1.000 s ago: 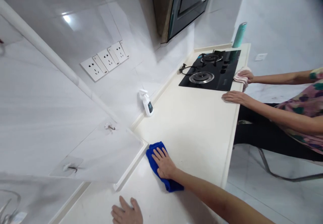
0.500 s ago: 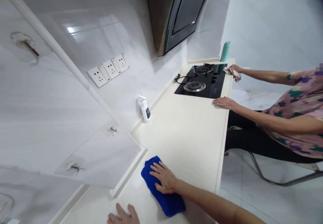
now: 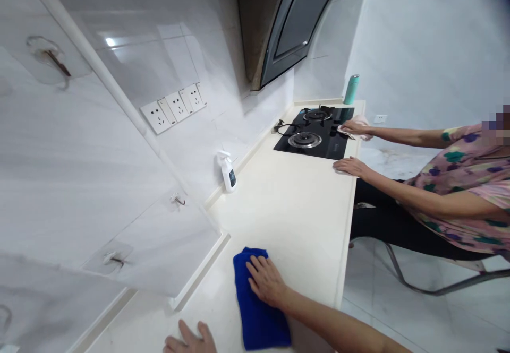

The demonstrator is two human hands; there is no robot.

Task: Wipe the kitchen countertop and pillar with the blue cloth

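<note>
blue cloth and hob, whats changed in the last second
The person's right hand slid the blue microfibre cloth along the cream countertop, toward the camera. The seated co-worker's upper hand drew a pale pink cloth onto the black glass gas hob. The white spray bottle stayed put.

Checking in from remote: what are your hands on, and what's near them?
Right hand flat on blue cloth, on the cream countertop. Left hand bare, open. Spray bottle upright by the tiled wall.
</note>
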